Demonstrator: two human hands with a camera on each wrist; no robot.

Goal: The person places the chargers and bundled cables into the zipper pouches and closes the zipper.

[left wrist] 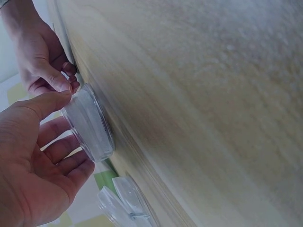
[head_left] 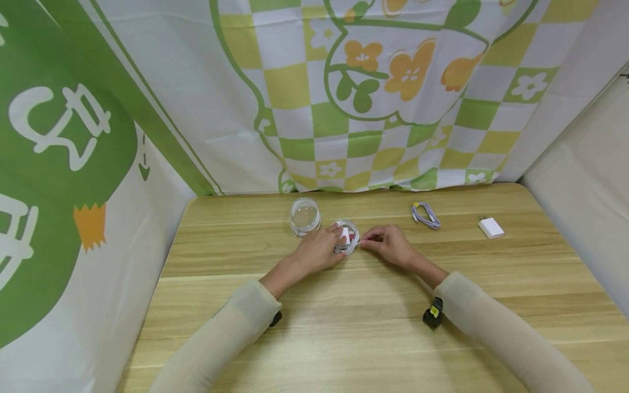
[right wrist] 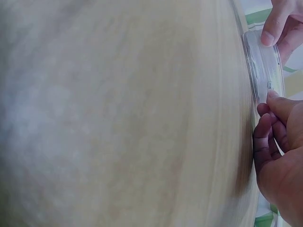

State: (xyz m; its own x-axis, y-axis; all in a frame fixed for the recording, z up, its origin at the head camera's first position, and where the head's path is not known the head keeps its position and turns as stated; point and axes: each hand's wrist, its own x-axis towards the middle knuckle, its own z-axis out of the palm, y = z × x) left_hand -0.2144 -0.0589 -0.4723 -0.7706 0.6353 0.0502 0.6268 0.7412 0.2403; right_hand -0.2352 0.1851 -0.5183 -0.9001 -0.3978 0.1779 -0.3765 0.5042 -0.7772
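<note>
My left hand grips a round clear case, thumb on the near rim and fingers spread around the far side. Inside the case, from above, show a white block and a bit of red. Opposite, my right hand brings thumb and forefinger together at the rim of the case. In the right wrist view its thumb tip and curled fingers meet at the wall of the case, low over the table. What sits between these fingertips is too small to tell.
A second clear round container stands behind my left hand. Farther right lie a coiled purple cable with a yellow tie and a white plug adapter. The wooden table ends at a patterned cloth.
</note>
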